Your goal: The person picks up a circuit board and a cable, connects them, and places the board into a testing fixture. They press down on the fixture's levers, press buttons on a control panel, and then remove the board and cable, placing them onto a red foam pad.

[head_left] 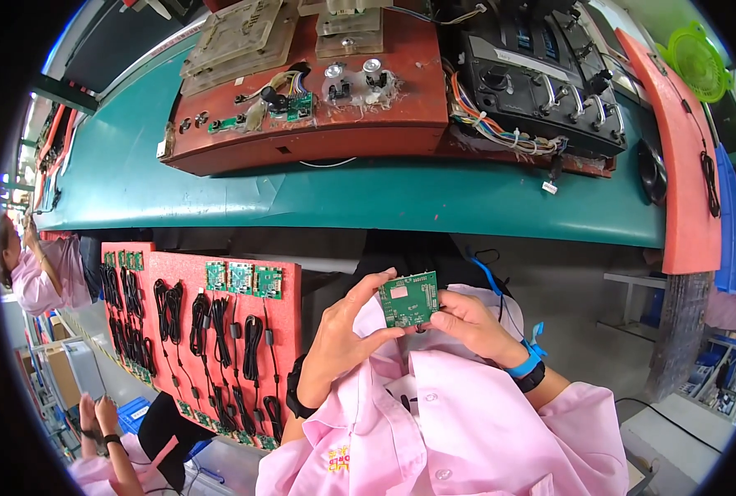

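A green circuit board (411, 307) with a pale pink square patch is held in front of my chest, below the table's near edge. My left hand (343, 326) grips its left side, index finger at the top corner and thumb at the lower one. At the lower right corner, the thumb of my right hand (477, 328) presses on the board, with the fingers behind it partly hidden. Pins stick up along the board's top edge. A blue strap with a lead circles my right wrist.
Left of me, a red foam panel (226, 331) carries several small green boards and coiled black cables. Ahead on the green table (302, 198) stand a red test fixture (302, 136) and a black switch box (542, 91) with loose wires. Other people work at the left.
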`<act>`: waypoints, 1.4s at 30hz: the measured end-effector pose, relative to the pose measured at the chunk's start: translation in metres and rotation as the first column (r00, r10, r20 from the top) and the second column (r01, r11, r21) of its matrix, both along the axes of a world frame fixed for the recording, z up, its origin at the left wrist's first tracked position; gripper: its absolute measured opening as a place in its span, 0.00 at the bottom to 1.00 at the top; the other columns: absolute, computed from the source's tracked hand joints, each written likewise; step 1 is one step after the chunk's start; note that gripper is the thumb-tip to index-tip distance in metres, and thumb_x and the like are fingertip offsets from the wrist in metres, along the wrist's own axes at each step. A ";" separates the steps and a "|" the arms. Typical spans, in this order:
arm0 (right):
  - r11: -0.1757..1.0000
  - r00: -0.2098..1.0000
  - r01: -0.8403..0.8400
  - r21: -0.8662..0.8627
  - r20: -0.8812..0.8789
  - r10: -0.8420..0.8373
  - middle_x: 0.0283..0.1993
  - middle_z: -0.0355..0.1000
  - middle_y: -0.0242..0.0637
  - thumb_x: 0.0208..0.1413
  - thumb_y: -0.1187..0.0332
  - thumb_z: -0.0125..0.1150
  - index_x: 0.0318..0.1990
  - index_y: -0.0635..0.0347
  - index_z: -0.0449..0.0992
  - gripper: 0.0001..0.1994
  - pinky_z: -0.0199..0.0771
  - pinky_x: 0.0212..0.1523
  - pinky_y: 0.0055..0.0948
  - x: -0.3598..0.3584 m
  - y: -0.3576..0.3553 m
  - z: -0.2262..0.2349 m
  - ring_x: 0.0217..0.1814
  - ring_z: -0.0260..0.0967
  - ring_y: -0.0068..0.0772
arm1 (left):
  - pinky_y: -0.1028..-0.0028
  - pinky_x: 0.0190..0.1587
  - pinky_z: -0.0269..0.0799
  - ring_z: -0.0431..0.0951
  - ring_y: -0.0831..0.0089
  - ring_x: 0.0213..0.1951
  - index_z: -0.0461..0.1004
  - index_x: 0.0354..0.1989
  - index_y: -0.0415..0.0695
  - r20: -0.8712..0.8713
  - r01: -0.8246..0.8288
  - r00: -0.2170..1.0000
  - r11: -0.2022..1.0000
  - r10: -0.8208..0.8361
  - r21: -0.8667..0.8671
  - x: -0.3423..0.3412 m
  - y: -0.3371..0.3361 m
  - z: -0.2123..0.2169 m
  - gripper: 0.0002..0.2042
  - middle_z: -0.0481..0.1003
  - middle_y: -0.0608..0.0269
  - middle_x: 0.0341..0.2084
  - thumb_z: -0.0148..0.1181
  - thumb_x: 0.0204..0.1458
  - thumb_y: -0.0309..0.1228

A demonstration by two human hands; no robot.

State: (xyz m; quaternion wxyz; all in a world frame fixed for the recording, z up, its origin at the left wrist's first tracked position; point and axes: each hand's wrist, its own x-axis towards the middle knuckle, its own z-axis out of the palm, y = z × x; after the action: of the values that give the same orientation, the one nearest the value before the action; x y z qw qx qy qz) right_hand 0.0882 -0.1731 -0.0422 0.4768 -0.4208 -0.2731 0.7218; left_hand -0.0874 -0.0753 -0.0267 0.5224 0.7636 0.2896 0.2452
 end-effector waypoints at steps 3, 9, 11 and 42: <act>0.999 0.999 -0.025 0.042 0.042 0.023 0.44 0.66 0.39 0.55 0.73 0.43 0.48 0.69 0.62 0.14 0.62 0.50 0.25 0.000 0.001 0.002 0.46 0.64 0.25 | 0.69 0.48 0.65 0.68 0.60 0.48 0.61 0.49 0.37 0.008 -0.012 1.000 0.999 0.012 -0.030 -0.002 0.001 -0.007 0.32 0.67 0.52 0.46 0.67 0.30 0.25; 0.997 0.996 -0.032 0.073 0.083 0.026 0.44 0.66 0.38 0.55 0.73 0.43 0.49 0.68 0.61 0.14 0.62 0.50 0.24 -0.002 0.002 -0.003 0.46 0.64 0.25 | 0.68 0.49 0.64 0.67 0.63 0.49 0.60 0.50 0.37 0.013 -0.012 1.000 1.000 0.012 -0.023 -0.004 0.001 -0.017 0.33 0.65 0.52 0.48 0.68 0.30 0.24; 0.996 0.995 -0.044 0.076 0.093 0.037 0.44 0.65 0.39 0.56 0.71 0.42 0.51 0.68 0.59 0.16 0.61 0.50 0.25 -0.002 0.002 -0.004 0.46 0.63 0.27 | 0.69 0.48 0.65 0.68 0.62 0.49 0.61 0.49 0.37 0.031 -0.027 0.999 0.999 0.028 -0.032 -0.002 0.000 -0.017 0.32 0.66 0.52 0.48 0.67 0.30 0.23; 0.996 0.992 -0.044 0.079 0.119 0.035 0.43 0.66 0.39 0.56 0.71 0.43 0.50 0.69 0.60 0.15 0.63 0.48 0.24 0.000 0.005 -0.005 0.45 0.65 0.26 | 0.69 0.49 0.65 0.67 0.63 0.49 0.59 0.51 0.36 0.015 -0.016 1.000 0.999 0.015 0.044 -0.003 0.001 -0.021 0.35 0.65 0.51 0.48 0.69 0.30 0.26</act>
State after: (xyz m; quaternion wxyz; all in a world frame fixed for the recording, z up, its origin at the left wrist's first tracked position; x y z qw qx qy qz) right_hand 0.0885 -0.1680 -0.0469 0.4622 -0.4374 -0.3381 0.6933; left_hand -0.0903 -0.0741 -0.0481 0.5055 0.7710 0.2862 0.2611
